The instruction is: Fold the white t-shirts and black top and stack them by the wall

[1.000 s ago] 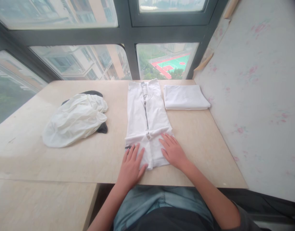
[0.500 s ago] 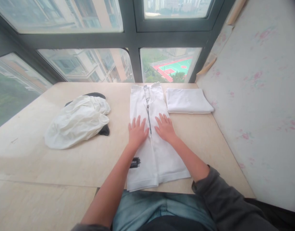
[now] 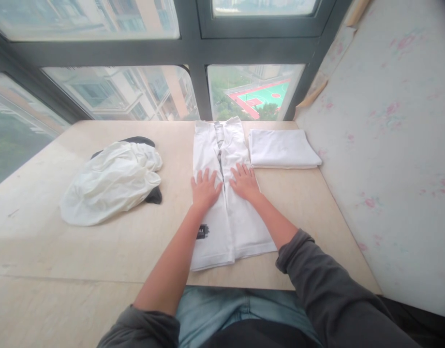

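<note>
A white garment lies lengthwise in front of me, its two sides folded in so that they meet along a middle seam. Its collar end is by the window, and a black printed label shows at the lower left. My left hand rests flat on the left half with fingers spread. On the right half lies my right hand, palm down, fingers apart. A folded white cloth sits just right of the collar end.
A crumpled cream-white cloth with black parts under it lies on the left of the wooden table. Window frames stand behind the table, and a flowered wall bounds the right.
Both hands and the garment have shifted slightly toward the window, so more table shows between the garment's lower hem and the front edge. The hands stay flat on the garment.
</note>
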Demonstrator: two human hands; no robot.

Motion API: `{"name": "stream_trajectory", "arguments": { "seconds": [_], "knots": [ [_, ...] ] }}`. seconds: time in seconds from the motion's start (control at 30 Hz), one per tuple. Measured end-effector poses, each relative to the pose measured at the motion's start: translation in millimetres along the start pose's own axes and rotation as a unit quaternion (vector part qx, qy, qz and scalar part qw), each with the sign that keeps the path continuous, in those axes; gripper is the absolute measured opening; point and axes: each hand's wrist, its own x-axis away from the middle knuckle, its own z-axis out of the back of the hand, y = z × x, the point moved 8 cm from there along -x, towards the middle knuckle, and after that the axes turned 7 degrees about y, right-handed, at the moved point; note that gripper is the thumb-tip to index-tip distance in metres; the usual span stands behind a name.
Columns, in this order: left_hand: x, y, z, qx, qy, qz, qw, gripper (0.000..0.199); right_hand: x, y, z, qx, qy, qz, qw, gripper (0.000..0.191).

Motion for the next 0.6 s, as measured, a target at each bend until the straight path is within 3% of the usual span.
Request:
{"name": "stream_trajectory", "arguments": {
  "seconds": [0.1,0.2,0.47,0.6],
  "knots": [
    [15.2,2.2,10.7,-0.001,0.002,-0.011,1.000,0.058,13.9,-0.4,6.9,-0.006,0.007,-0.001,1.000,0.056],
    [43.6,9.0,25.1,-0.016,0.006,-0.038,0.999,0.052,45.6,-3.3,16.8,-0.017,0.017,0.012,1.000,0.056],
    [177.3,42.1,41.4,-0.013,0.010,-0.138,0.990,0.056,197.6,-24.0,47.0,-0.051,0.037,0.121,0.991,0.050],
    [224.5,46.3,54.4,-0.011,0.024,-0.155,0.987,0.056,250.8,-25.3,62.7,-0.065,0.030,0.144,0.987,0.047]
  ]
}}
